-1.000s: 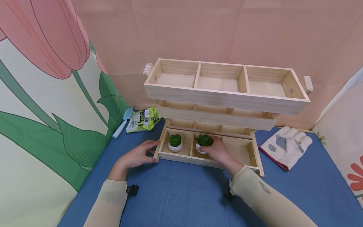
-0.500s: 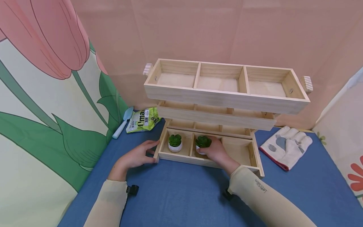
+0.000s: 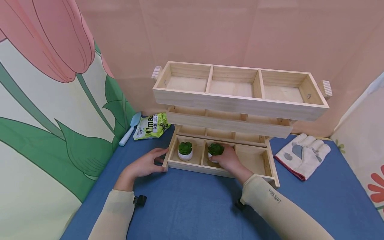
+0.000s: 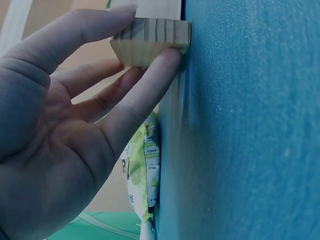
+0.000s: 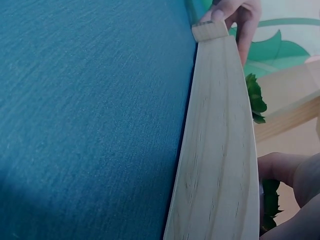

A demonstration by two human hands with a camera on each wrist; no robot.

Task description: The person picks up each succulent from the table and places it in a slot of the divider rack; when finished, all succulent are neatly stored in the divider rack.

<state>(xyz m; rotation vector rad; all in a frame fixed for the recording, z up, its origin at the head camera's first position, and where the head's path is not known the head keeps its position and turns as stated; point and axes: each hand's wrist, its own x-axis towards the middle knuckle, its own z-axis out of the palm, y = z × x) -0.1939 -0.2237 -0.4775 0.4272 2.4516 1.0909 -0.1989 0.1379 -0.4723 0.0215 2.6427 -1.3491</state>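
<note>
Blue cloth spreads below a pink backdrop. On it, the green potted plant sits inside the middle compartment of the bottom tray, the right hand's thumb and fingers pinching it from the right; whether its base meets the tray floor cannot be told. Left of the dividing wall, a second potted plant stands upright in its own compartment. The tray's long axis runs left to right, so the compartment right of the held plant lies beyond the right hand, the nearer one. The left hand grips the near end of the left side rail. Farther out, a seed bag and trowel lie far left, a glove right.
</note>
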